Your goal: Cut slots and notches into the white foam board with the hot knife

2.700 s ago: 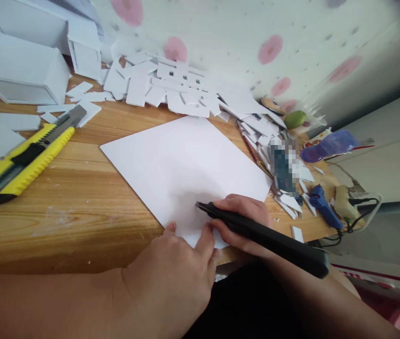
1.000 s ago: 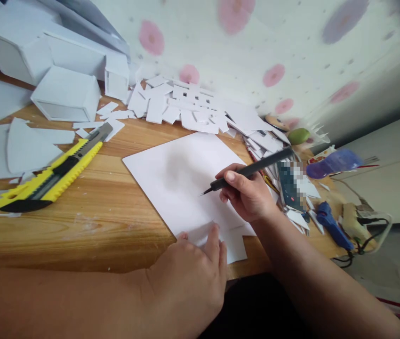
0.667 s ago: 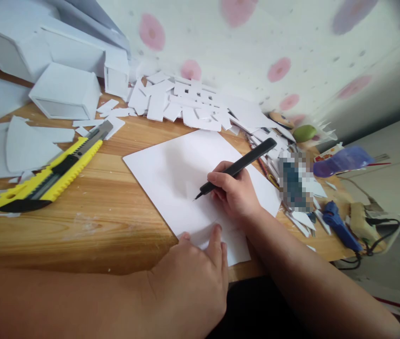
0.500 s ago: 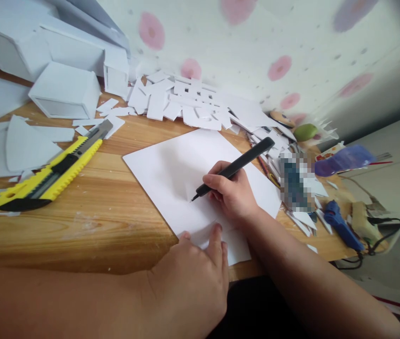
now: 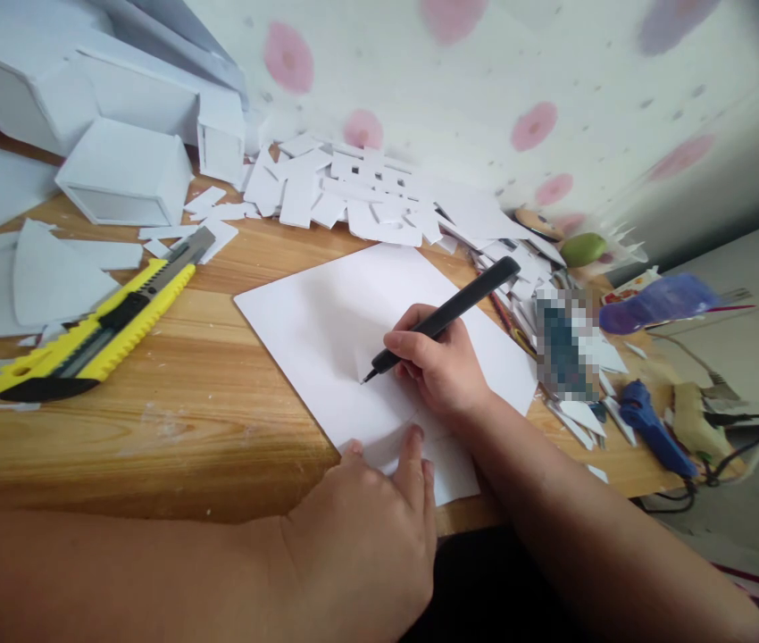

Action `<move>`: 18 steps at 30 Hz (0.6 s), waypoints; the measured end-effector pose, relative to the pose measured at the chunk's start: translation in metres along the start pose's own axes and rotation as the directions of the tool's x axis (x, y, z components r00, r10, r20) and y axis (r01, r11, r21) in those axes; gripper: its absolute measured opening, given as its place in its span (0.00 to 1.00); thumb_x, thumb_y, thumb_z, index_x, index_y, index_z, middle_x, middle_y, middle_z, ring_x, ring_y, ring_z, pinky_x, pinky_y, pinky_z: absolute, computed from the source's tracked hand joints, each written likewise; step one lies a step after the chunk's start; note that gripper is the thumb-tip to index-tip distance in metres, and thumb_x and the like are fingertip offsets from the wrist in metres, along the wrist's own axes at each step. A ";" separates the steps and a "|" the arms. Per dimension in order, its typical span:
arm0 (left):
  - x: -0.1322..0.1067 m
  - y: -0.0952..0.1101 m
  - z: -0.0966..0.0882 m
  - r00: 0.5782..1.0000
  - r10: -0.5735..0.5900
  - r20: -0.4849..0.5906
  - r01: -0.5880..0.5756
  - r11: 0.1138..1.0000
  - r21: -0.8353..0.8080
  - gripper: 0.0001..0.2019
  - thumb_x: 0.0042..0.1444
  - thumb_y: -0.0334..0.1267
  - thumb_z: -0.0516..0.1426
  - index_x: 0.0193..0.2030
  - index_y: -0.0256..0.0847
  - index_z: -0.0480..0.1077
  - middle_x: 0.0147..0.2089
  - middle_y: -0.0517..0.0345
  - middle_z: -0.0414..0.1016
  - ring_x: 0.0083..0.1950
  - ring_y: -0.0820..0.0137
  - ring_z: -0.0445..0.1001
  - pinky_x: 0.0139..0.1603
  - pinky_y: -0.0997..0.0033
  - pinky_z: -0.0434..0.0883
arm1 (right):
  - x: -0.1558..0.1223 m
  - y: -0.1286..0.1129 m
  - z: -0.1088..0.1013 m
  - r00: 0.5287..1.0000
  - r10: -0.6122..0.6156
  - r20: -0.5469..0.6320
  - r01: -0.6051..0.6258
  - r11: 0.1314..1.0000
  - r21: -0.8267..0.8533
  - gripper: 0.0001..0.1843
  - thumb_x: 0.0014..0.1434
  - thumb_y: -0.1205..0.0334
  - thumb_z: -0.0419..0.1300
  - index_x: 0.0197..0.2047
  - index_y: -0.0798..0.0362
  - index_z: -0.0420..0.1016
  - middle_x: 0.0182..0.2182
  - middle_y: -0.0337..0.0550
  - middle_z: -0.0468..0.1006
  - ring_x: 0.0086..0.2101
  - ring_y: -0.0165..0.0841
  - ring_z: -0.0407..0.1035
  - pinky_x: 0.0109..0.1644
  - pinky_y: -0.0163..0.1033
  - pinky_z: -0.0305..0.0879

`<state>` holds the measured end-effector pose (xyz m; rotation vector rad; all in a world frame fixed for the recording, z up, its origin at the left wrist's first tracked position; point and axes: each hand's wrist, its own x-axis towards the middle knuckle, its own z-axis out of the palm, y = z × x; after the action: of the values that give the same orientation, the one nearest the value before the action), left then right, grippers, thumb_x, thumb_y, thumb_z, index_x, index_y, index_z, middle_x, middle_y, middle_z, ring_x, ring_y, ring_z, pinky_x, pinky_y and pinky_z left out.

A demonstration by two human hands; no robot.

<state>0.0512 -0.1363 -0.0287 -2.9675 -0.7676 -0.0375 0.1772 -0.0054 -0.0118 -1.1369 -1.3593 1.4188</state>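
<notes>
A white sheet of paper or board [image 5: 326, 313] lies aslant on the wooden table. My right hand [image 5: 439, 362] grips a black pen [image 5: 463, 308] whose tip points down at the middle of the sheet; whether the tip touches it I cannot tell. Resting on the sheet's near edge, my left hand [image 5: 370, 522] has its thumb and fingers apart, with fingertips against the surface. To the left lies a yellow utility knife [image 5: 102, 321], its blade partly out and pointing away from me.
White box-like pieces [image 5: 125, 170] stand at the back left. Cut white scraps [image 5: 346, 192] are heaped along the patterned wall. On the right are a blue glue gun [image 5: 654, 429], a power strip [image 5: 697, 420] with cords, a purple translucent item [image 5: 657, 302] and a green object [image 5: 582, 250].
The view has shifted very slightly. Both hands and the pen keep nearly the same position on the sheet.
</notes>
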 end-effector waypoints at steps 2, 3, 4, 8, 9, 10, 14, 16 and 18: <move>-0.001 0.001 0.002 1.000 -0.005 -0.019 0.005 1.000 -0.009 0.26 0.64 0.35 0.55 0.66 0.21 0.66 0.63 0.05 0.62 0.41 0.41 0.83 0.38 0.33 0.77 | 0.000 0.000 0.000 1.000 -0.001 0.006 0.001 1.000 0.003 0.13 0.48 0.59 0.73 0.24 0.52 0.74 0.15 0.31 0.71 0.16 0.25 0.60 0.20 0.32 0.57; -0.002 0.002 0.002 1.000 -0.004 -0.030 0.004 1.000 -0.013 0.26 0.64 0.35 0.55 0.66 0.21 0.66 0.63 0.04 0.62 0.42 0.40 0.82 0.38 0.32 0.76 | 0.000 0.000 0.000 1.000 -0.001 0.007 0.001 1.000 0.001 0.13 0.49 0.59 0.73 0.24 0.52 0.74 0.15 0.32 0.71 0.16 0.25 0.60 0.19 0.32 0.57; -0.002 0.002 0.003 0.999 -0.006 -0.039 0.006 1.000 -0.014 0.25 0.64 0.34 0.54 0.65 0.20 0.66 0.63 0.04 0.61 0.42 0.39 0.82 0.38 0.31 0.76 | 0.000 0.000 0.000 1.000 -0.001 0.008 0.001 1.000 -0.002 0.13 0.49 0.59 0.73 0.24 0.52 0.74 0.15 0.32 0.71 0.16 0.25 0.60 0.19 0.32 0.57; -0.002 0.000 0.002 0.997 -0.011 -0.073 0.011 1.000 0.001 0.25 0.64 0.35 0.54 0.64 0.21 0.69 0.62 0.06 0.65 0.39 0.41 0.83 0.35 0.34 0.77 | 0.000 0.000 0.000 1.000 0.001 0.007 -0.001 1.000 -0.013 0.12 0.49 0.59 0.72 0.24 0.52 0.73 0.15 0.32 0.70 0.16 0.25 0.59 0.19 0.32 0.57; -0.002 -0.001 0.002 0.997 -0.011 -0.082 0.012 1.000 0.008 0.24 0.63 0.35 0.55 0.63 0.21 0.69 0.61 0.06 0.66 0.38 0.41 0.83 0.34 0.35 0.77 | 0.000 0.000 0.000 1.000 0.001 0.007 -0.001 1.000 -0.016 0.12 0.49 0.59 0.72 0.24 0.52 0.73 0.15 0.32 0.70 0.16 0.25 0.59 0.19 0.32 0.57; -0.002 -0.001 0.002 0.996 -0.008 -0.091 0.009 1.000 0.012 0.24 0.63 0.34 0.55 0.63 0.21 0.70 0.60 0.06 0.67 0.38 0.41 0.83 0.34 0.36 0.78 | 0.000 0.000 0.000 1.000 0.001 0.008 -0.001 1.000 -0.019 0.13 0.49 0.59 0.72 0.24 0.52 0.73 0.15 0.32 0.70 0.16 0.25 0.59 0.19 0.32 0.57; -0.001 -0.002 0.001 0.996 -0.004 -0.086 0.004 1.000 0.001 0.24 0.63 0.34 0.55 0.63 0.22 0.70 0.61 0.07 0.66 0.43 0.40 0.82 0.36 0.36 0.78 | 0.001 -0.001 0.000 1.000 0.013 0.015 -0.013 1.000 -0.014 0.13 0.49 0.59 0.73 0.24 0.52 0.73 0.15 0.32 0.70 0.16 0.26 0.60 0.19 0.32 0.56; -0.001 -0.001 0.002 0.996 -0.015 -0.085 0.015 1.000 0.000 0.24 0.63 0.34 0.55 0.63 0.22 0.70 0.61 0.08 0.67 0.43 0.41 0.82 0.37 0.36 0.78 | 0.001 -0.001 0.000 1.000 0.024 0.015 -0.023 1.000 -0.013 0.13 0.49 0.59 0.72 0.24 0.52 0.73 0.15 0.31 0.69 0.16 0.26 0.60 0.19 0.32 0.57; -0.001 0.001 0.003 0.997 -0.020 -0.081 0.020 1.000 0.002 0.24 0.63 0.35 0.55 0.63 0.22 0.70 0.61 0.07 0.67 0.41 0.40 0.83 0.36 0.36 0.78 | 0.001 -0.002 0.001 1.000 0.027 0.010 -0.027 0.999 -0.017 0.13 0.49 0.59 0.72 0.23 0.52 0.73 0.14 0.31 0.68 0.16 0.26 0.59 0.19 0.32 0.57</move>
<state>0.0509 -0.1371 -0.0312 -2.9356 -0.7865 -0.1563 0.1763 -0.0045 -0.0103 -1.1645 -1.3704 1.4361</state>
